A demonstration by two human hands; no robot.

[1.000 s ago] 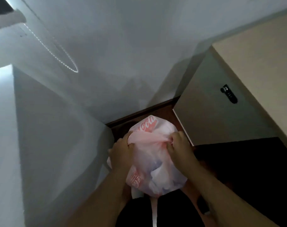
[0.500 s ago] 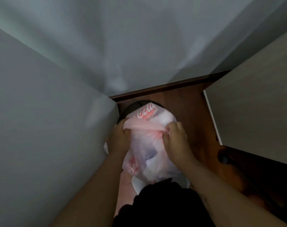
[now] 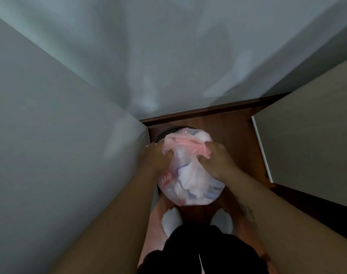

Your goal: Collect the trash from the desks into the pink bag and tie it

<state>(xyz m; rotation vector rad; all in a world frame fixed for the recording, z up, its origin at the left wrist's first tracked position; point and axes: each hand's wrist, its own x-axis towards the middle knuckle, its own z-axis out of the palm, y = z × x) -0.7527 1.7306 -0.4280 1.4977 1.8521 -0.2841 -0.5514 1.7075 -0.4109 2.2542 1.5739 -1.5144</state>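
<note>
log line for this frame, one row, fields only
stage: tying | left hand: gripping translucent pink plastic bag | right hand: gripping twisted bag top | bag: full, over dark round bin | knot: cannot tell

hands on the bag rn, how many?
2. Left hand grips the left side of the pink bag; right hand grips its bunched top at right.
</note>
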